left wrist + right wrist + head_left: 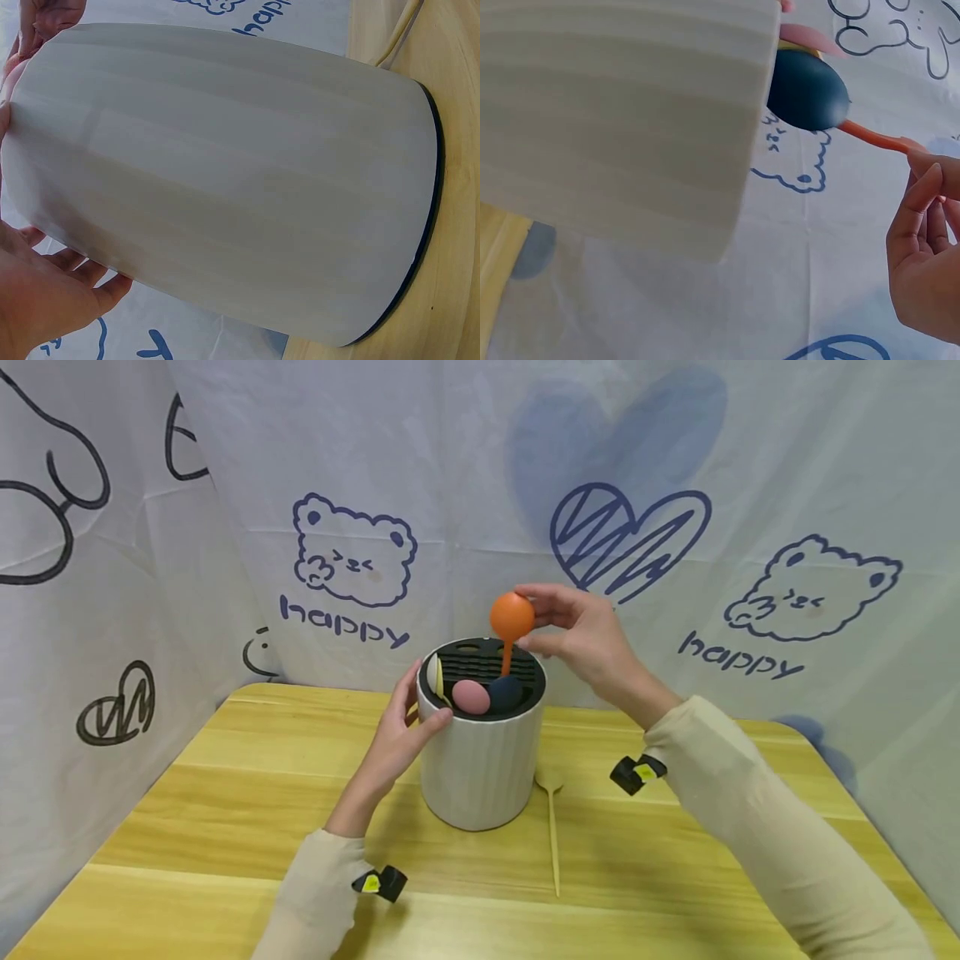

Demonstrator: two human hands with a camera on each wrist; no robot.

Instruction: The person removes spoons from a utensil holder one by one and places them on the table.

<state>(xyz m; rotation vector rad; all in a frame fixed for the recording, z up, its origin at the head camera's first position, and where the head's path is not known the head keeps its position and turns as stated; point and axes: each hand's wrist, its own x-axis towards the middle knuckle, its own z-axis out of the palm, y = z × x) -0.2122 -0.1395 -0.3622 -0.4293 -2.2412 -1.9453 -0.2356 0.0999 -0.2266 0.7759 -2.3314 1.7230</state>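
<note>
A white ribbed utensil holder [480, 768] with a black slotted top [472, 660] stands on the table. My left hand [401, 731] grips its upper left side, thumb at the front rim, fingers around the side; the left wrist view shows these fingers on the white wall. Above the top, my right hand [588, 635] pinches an orange spoon [512, 614] near its round head. The spoon's handle points down behind a dark blue spoon head [505, 693], which hides its lower end. A pink spoon head [471, 697] and yellow and whitish spoon heads [435, 677] also stick out.
A yellow spoon [553, 835] lies on the wooden table [187, 810], right of the holder, its handle toward me. Behind and beside the table hangs a white cloth [465, 485] with drawn bears and hearts.
</note>
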